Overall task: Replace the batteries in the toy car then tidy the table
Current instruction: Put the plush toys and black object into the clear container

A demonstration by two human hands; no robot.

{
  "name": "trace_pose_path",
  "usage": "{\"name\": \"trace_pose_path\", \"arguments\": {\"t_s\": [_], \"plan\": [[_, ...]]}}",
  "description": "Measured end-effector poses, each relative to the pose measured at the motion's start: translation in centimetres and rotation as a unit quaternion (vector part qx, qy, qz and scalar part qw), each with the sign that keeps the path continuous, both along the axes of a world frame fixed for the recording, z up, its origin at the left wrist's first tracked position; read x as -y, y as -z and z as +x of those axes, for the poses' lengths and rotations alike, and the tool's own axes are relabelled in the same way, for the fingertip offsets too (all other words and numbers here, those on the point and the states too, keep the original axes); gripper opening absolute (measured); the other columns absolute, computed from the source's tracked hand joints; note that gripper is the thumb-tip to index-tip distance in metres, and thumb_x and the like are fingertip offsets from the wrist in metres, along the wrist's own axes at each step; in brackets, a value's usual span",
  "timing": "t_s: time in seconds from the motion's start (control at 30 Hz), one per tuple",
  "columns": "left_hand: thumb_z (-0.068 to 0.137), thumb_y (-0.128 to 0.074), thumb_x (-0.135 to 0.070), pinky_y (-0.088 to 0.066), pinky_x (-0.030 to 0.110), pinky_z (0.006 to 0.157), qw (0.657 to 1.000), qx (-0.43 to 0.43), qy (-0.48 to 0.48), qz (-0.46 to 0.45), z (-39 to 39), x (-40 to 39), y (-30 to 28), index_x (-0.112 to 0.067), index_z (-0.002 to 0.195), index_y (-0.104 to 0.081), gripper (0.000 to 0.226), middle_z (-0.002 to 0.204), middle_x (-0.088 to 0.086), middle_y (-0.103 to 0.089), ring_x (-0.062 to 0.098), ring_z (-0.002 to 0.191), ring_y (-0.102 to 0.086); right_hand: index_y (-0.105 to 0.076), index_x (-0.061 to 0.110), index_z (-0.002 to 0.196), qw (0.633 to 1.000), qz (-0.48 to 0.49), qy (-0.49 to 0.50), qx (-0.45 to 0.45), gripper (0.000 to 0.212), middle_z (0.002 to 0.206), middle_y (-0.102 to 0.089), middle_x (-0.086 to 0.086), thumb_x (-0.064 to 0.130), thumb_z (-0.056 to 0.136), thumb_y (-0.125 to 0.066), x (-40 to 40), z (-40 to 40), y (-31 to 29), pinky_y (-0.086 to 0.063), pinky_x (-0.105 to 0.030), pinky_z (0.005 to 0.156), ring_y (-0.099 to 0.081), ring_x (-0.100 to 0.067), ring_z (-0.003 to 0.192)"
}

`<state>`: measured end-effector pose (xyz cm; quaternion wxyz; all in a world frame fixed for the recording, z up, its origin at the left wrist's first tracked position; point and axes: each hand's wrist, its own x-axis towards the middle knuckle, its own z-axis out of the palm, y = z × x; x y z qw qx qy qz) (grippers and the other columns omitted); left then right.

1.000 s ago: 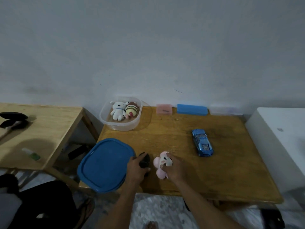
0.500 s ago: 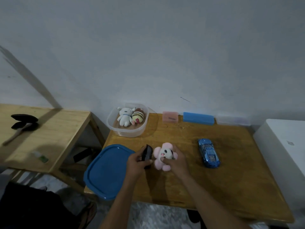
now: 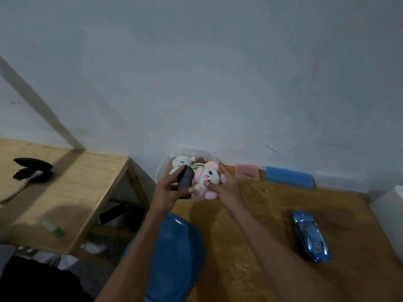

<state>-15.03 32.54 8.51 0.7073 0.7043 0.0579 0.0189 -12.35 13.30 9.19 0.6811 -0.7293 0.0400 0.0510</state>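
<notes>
Both hands risen over clear tub [image 3: 162, 171], left grip [image 3: 168, 192] holding black object [image 3: 185, 182], right grip [image 3: 226, 188] pinching pink plush [image 3: 207, 177]

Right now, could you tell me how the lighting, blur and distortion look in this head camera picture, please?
Head view: dim, bluish light overall; wide-angle bending stretches the forearms and curves the wooden table edges; the small black object in the left hand and the pink plush toy in the right hand are slightly motion-blurred; a soft glare streaks the shiny blue toy car and blue plastic lid.
</notes>
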Motion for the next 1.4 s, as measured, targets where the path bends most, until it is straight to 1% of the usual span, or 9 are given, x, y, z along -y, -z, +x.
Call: {"name": "trace_pose_path", "arguments": {"t_s": [0.17, 0.27, 0.37, 0.47, 0.7, 0.87, 1.0, 1.13, 1.4], "plan": [[0.082, -0.077, 0.003, -0.061, 0.042, 0.085, 0.999, -0.016, 0.003, 0.029, 5.0, -4.0, 1.6, -0.029, 0.132, -0.061, 0.062, 0.123, 0.013, -0.070, 0.016, 0.097, -0.072, -0.046, 0.022, 0.148, 1.000, -0.022, 0.011, -0.008, 0.081, 0.138, -0.049, 0.011, 0.007, 0.078, -0.083, -2.8, 4.6, 1.2, -0.049, -0.024, 0.093, -0.052, -0.012, 0.125], [0.082, -0.073, 0.010, -0.060, 0.032, 0.087, 0.996, -0.041, 0.013, 0.078, 6.8, -5.3, 2.7, -0.028, 0.131, -0.061, 0.063, 0.118, 0.009, -0.070, 0.012, 0.099, -0.071, -0.050, 0.025, 0.145, 0.999, -0.031, 0.021, -0.033, 0.078, 0.138, -0.054, 0.005, 0.003, 0.078, -0.082, -4.1, 6.0, 2.9, -0.053, -0.027, 0.088, -0.055, -0.014, 0.121], [0.080, -0.072, 0.014, -0.056, 0.044, 0.096, 0.992, -0.048, 0.014, 0.119, 8.8, -5.7, 3.2, -0.022, 0.133, -0.062, 0.064, 0.107, 0.004, -0.069, 0.027, 0.107, -0.066, -0.054, 0.026, 0.142, 0.998, -0.033, 0.040, -0.031, 0.076, 0.136, -0.057, 0.004, 0.001, 0.076, -0.082, -5.7, 7.3, 4.3, -0.057, -0.035, 0.091, -0.057, -0.017, 0.120], [0.079, -0.070, 0.016, -0.057, 0.044, 0.094, 0.984, -0.056, 0.014, 0.168, 11.0, -5.3, 3.7, -0.024, 0.130, -0.066, 0.066, 0.101, -0.001, -0.066, 0.028, 0.104, -0.064, -0.058, 0.028, 0.138, 0.996, -0.058, 0.069, -0.027, 0.073, 0.139, -0.056, 0.001, 0.001, 0.074, -0.083, -7.1, 8.4, 5.5, -0.054, -0.034, 0.096, -0.055, -0.018, 0.123], [0.079, -0.062, 0.015, -0.054, 0.045, 0.098, 0.950, -0.125, 0.013, 0.284, 12.5, -4.0, 6.2, -0.032, 0.121, -0.069, 0.064, 0.122, 0.009, -0.069, 0.029, 0.114, -0.061, -0.063, 0.034, 0.133, 0.975, -0.189, 0.090, -0.077, 0.065, 0.141, -0.052, -0.004, 0.004, 0.078, -0.080, -8.8, 9.4, 8.4, -0.052, -0.039, 0.102, -0.055, -0.024, 0.122], [0.078, -0.059, 0.013, -0.053, 0.038, 0.083, 0.938, -0.135, 0.031, 0.318, 12.7, -4.0, 6.0, -0.036, 0.106, -0.058, 0.056, 0.114, 0.006, -0.067, 0.031, 0.107, -0.061, -0.054, 0.026, 0.141, 0.970, -0.210, 0.054, -0.107, 0.063, 0.146, -0.050, -0.004, 0.007, 0.084, -0.074, -8.5, 9.8, 7.9, -0.048, -0.039, 0.105, -0.051, -0.028, 0.129], [0.079, -0.061, 0.012, -0.057, 0.041, 0.078, 0.924, -0.137, 0.084, 0.346, 12.4, -4.6, 5.9, -0.030, 0.117, -0.050, 0.058, 0.113, 0.012, -0.063, 0.032, 0.101, -0.061, -0.052, 0.026, 0.142, 0.967, -0.220, 0.055, -0.113, 0.066, 0.146, -0.051, -0.002, 0.010, 0.083, -0.076, -8.5, 9.5, 7.4, -0.048, -0.042, 0.105, -0.050, -0.027, 0.129], [0.077, -0.069, 0.010, -0.053, 0.049, 0.099, 0.917, -0.137, 0.119, 0.356, 12.2, -5.5, 5.9, -0.032, 0.143, -0.046, 0.082, 0.132, 0.013, -0.061, 0.033, 0.120, -0.058, -0.053, 0.027, 0.140, 0.967, -0.228, 0.033, -0.111, 0.060, 0.145, -0.053, -0.002, 0.008, 0.087, -0.072, -8.0, 9.0, 7.1, -0.050, -0.039, 0.102, -0.052, -0.027, 0.128], [0.074, -0.081, -0.003, -0.054, 0.038, 0.085, 0.890, -0.132, 0.144, 0.411, 12.3, -5.2, 6.0, -0.031, 0.118, -0.051, 0.060, 0.121, 0.009, -0.062, 0.027, 0.109, -0.059, -0.047, 0.024, 0.147, 0.961, -0.258, -0.004, -0.099, 0.056, 0.153, -0.045, -0.004, 0.019, 0.095, -0.065, -7.9, 8.5, 6.7, -0.045, -0.033, 0.106, -0.048, -0.026, 0.134]]}}
